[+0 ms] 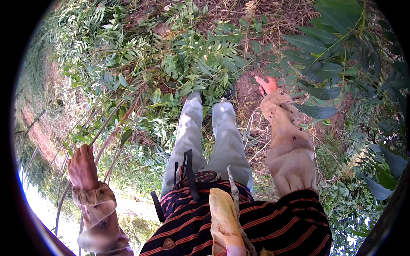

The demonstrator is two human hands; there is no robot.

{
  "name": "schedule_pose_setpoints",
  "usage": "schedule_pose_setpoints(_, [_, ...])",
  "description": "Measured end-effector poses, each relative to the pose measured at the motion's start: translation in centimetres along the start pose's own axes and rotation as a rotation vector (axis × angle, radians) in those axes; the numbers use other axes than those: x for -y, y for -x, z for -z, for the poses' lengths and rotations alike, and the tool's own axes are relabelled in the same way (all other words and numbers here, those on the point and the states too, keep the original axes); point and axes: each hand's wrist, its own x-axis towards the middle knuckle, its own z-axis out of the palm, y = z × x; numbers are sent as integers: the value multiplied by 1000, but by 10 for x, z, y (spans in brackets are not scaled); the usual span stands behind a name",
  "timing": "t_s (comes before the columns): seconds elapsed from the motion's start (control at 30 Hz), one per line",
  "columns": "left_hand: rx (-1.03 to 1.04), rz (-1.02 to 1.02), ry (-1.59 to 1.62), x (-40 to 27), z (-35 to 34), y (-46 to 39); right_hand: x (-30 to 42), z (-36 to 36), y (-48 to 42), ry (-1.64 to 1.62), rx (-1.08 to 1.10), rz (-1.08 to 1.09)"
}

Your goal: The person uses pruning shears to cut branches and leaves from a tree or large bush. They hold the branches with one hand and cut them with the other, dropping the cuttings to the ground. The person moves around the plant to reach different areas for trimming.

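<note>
At the lower left, my left hand (83, 168) is closed around a thin woody stem (107, 121), which runs from the fist up and right towards leafy growth. Several other bare stems pass beside it. My right hand (268, 85) is at the right of my legs, low over bare soil, its thumb stretched out and its fingers partly curled. Something narrow and dark shows by its fingers, too unclear to name; whether the hand grips it cannot be told. Both forearms wear loose tan sleeves with dark stars.
Cut-looking leafy branches (198, 54) lie thickly around my feet. A branch with large dark leaves (320, 60) hangs close at the upper right. Dry stalks (256, 140) stand right of my legs, and reddish soil (251, 92) shows beyond them. A striped cloth (285, 220) covers my waist.
</note>
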Motion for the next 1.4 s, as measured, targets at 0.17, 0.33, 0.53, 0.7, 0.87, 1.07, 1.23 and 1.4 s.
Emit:
schedule_pose_setpoints(0.17, [-2, 27, 5, -3, 4, 7, -4, -1, 3, -166, -118, -68])
schedule_pose_setpoints(0.33, [67, 51, 11, -3, 7, -2, -19, 27, -25, -391, -278, -188])
schedule_pose_setpoints(0.53, [60, 57, -16, -7, 11, -3, 19, 45, -59, -436, -172, -287])
schedule_pose_setpoints(0.7, [55, 33, -20, -9, 14, -2, 38, 44, -72, -418, -171, -323])
schedule_pose_setpoints(0.87, [69, 66, -34, -9, 13, -3, 37, 60, -95, -477, 14, -350])
schedule_pose_setpoints(1.07, [36, 35, -44, -9, 14, -9, 12, 78, -115, -308, 193, -321])
schedule_pose_setpoints(1.23, [28, 47, -40, -12, 14, -8, 26, 34, -58, 137, 187, -171])
schedule_pose_setpoints(1.4, [37, 33, -54, -13, 19, -11, 10, 23, -54, -273, -43, -217])
